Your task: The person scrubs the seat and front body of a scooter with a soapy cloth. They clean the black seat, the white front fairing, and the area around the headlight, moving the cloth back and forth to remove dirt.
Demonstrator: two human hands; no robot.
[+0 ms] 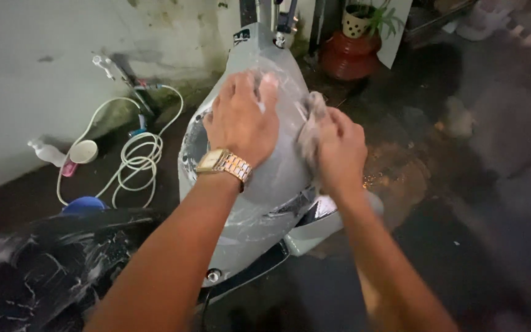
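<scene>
Stained pale wall (38, 74) at left; dark wet floor (462, 203); coiled white hose (137, 157) along the wall's foot; red pot (350, 55) holding a spotted planter (359, 19) at the far edge

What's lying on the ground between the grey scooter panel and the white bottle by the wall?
In the head view, a coiled white hose and a round white lid.
</scene>
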